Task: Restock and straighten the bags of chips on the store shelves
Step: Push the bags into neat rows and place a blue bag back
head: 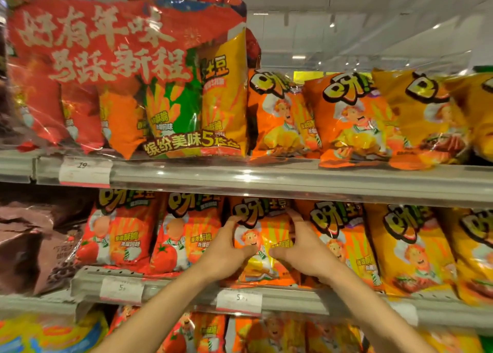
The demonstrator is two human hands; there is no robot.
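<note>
An orange chip bag (264, 235) with a cartoon chef stands upright on the middle shelf (293, 299). My left hand (226, 251) grips its left edge, thumb on the front. My right hand (304, 248) grips its right edge the same way. Two red tomato-flavour bags (120, 235) stand to its left. Orange and yellow bags (408, 246) stand to its right. The fingers of both hands reach behind the bag's sides and are partly hidden.
The upper shelf (293, 179) carries a large red multipack (120, 72) at the left and orange and yellow chip bags (354, 120) to the right. Brown bags (32, 246) fill the far left. More chip bags (266, 334) sit on the shelf below. White price tags (238, 300) line the shelf rails.
</note>
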